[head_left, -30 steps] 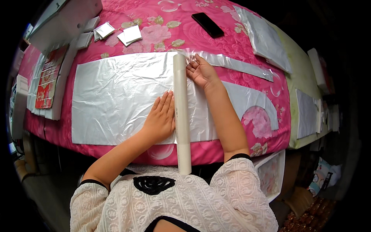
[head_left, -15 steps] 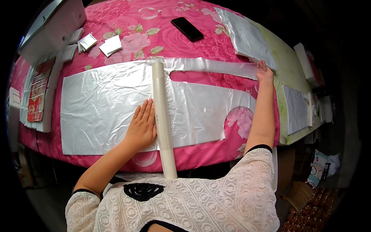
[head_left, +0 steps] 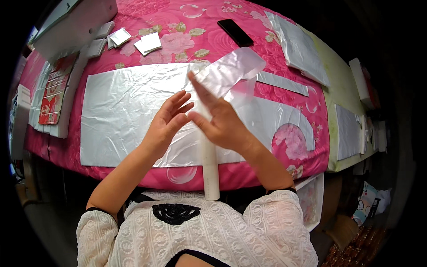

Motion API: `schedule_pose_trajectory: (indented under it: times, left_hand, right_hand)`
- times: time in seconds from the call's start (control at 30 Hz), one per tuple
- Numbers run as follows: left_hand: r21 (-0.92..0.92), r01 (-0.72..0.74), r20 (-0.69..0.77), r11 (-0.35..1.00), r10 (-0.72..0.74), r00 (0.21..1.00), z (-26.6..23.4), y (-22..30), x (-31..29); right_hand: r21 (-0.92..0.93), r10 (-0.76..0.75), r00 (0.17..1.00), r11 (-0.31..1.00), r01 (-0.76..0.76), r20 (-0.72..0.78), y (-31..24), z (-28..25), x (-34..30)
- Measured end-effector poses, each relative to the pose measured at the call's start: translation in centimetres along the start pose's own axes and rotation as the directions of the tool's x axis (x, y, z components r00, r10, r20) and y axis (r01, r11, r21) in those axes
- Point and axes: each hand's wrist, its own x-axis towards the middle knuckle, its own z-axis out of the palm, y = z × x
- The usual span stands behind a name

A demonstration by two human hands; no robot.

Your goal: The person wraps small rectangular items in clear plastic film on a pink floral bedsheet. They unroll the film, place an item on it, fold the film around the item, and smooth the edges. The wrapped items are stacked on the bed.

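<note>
A silvery-white plastic vest bag (head_left: 133, 111) lies spread flat across the table. A pale tube (head_left: 211, 173) rests crosswise on it, its near end past the table edge toward my body. One translucent handle strap (head_left: 231, 71) of the bag is lifted and folded back over, beyond my right hand. My left hand (head_left: 171, 119), fingers apart and holding nothing, hovers above the bag left of the tube. Over the tube, my right hand (head_left: 222, 122) has its fingers stretched out and slightly blurred, thumb apart; it hides the tube's upper part.
A black phone (head_left: 235, 33) and small white square packets (head_left: 149, 43) lie farther back on the pink floral cloth (head_left: 209, 13). A stack of folded plastic bags (head_left: 298, 49) sits at far right. At left stand a white box (head_left: 75, 29) and a red patterned packet (head_left: 57, 89).
My right hand has swung left from the strap's far end to above the tube, and the strap has folded over leftward. My left hand has risen off the bag beside the tube.
</note>
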Motion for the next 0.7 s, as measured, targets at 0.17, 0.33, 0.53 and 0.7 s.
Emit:
schedule_pose_trajectory:
  times: [0.17, 0.33, 0.53, 0.7]
  left_hand:
    - [0.182, 0.003, -0.11, 0.983, 0.017, 0.994, -1.5, 0.9, -1.4]
    - [0.368, 0.042, -0.2, 0.929, 0.035, 0.979, -5.0, 0.9, -3.0]
    - [0.386, 0.071, -0.244, 0.92, 0.027, 0.97, -7.1, 0.9, -4.1]
    - [0.555, 0.013, -0.139, 0.832, 0.077, 0.987, -6.2, 1.1, -4.0]
  right_hand:
    - [-0.36, -0.031, 0.971, 0.925, 0.118, 0.239, 1.1, 4.1, -0.6]
    - [-0.123, -0.012, 0.997, 0.992, 0.021, 0.072, 3.5, -1.5, 1.4]
    - [-0.588, -0.191, 0.98, 0.787, 0.187, 0.056, 3.7, -5.0, 4.3]
    - [-0.476, -0.236, 0.851, 0.745, 0.468, 0.468, 1.9, 3.7, 6.6]
